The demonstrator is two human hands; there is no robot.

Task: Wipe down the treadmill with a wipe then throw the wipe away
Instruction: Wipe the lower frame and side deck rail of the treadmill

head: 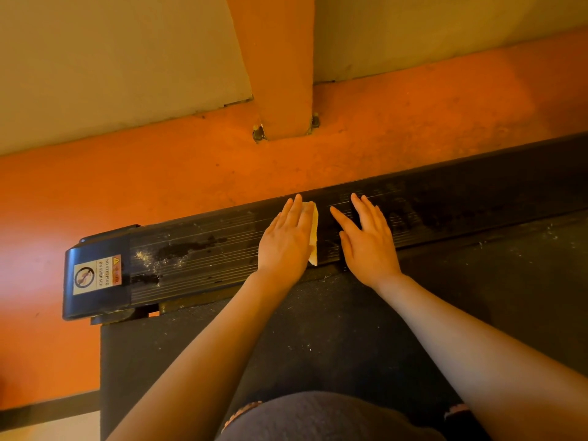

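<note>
Sticker place: a warning sticker [97, 271] sits on the black end cap [95, 281] of the treadmill side rail [203, 253].
Readable words: "NO STEPPING ON SURFACE".
Signs: a crossed-out circle and a warning triangle.
Red strip: too small to read.

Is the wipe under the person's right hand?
No, the wipe lies under the flat left hand; the right hand rests bare on the treadmill side rail.

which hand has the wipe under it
The left hand: the wipe shows past its fingers. The right hand lies flat on the bare side rail.
</note>
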